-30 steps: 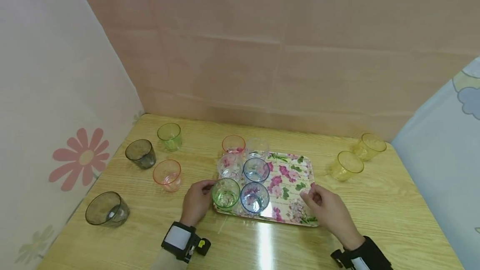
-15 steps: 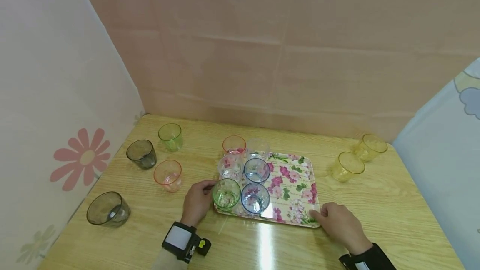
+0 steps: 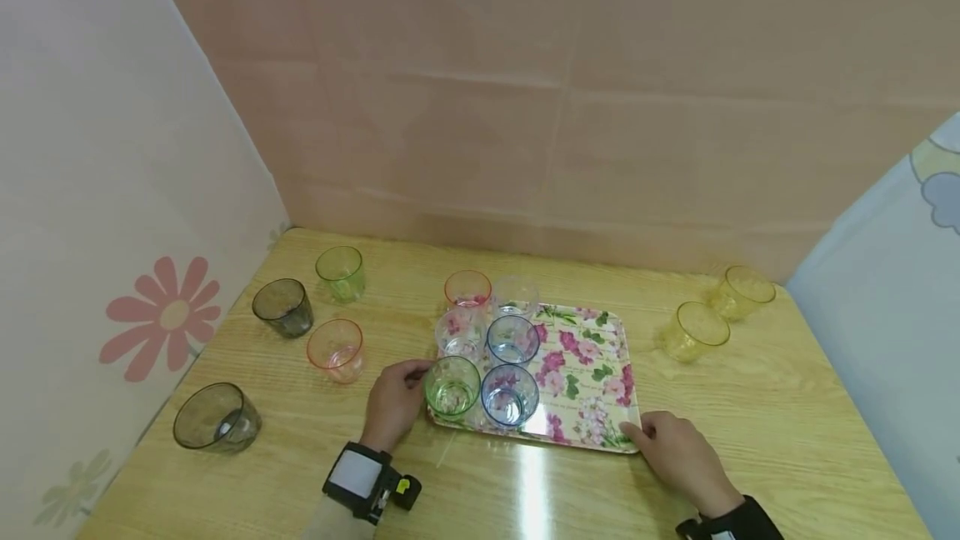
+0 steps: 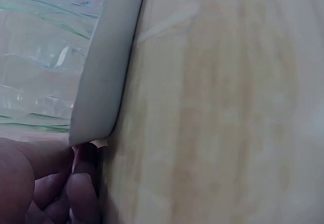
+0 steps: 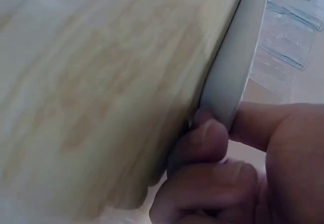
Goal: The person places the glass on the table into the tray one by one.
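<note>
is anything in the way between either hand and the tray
Nothing visible is. The right hand grips the tray at its near right corner, and the left hand grips its left side. The green cup stands on the tray right beside the left hand, but not between hand and rim.

Two yellow cups [image 3: 695, 333], two grey cups [image 3: 288, 315], two green cups [image 3: 344, 282], two red-rimmed cups [image 3: 341, 358], two blue-rimmed cups [image 3: 510, 402], two clear cups [image 3: 461, 337], one flowered tray [image 3: 581, 377], one tabletop [image 3: 772, 407], one left hand [image 3: 393, 407], one right hand [image 3: 681, 455], two wrist straps [image 3: 358, 477]
</note>
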`<state>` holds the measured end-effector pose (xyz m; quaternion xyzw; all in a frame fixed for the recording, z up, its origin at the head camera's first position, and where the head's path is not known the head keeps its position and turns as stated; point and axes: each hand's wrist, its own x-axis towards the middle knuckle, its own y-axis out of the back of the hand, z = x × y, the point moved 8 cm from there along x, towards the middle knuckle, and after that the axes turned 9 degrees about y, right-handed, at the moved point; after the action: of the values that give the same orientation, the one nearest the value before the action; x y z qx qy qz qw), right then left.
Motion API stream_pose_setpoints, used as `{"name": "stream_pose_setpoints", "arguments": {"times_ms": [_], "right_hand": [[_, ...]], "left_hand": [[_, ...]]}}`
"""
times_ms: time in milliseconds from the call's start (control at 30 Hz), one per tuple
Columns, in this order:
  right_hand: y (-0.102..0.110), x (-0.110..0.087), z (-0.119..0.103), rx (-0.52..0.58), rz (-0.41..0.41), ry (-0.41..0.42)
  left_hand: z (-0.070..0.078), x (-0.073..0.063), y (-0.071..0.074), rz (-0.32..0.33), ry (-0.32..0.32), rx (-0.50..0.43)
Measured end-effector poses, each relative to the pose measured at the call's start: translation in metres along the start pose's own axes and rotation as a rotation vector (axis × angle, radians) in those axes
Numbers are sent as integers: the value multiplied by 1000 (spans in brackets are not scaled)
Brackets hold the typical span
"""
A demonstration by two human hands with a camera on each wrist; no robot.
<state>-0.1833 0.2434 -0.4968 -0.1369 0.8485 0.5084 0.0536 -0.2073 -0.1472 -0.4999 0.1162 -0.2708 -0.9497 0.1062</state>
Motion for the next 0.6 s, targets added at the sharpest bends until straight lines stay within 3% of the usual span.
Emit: {"name": "stream_pose_setpoints", "arguments": {"times_ms": [400,600], "right_hand": [[-4,2,3,36,-19,-7],[-4,3,3,57,-13,-3]], "left_hand": [[-1,-5,13,-22,-1,-216],[16,-25,46,-45,-5,-323]]}}
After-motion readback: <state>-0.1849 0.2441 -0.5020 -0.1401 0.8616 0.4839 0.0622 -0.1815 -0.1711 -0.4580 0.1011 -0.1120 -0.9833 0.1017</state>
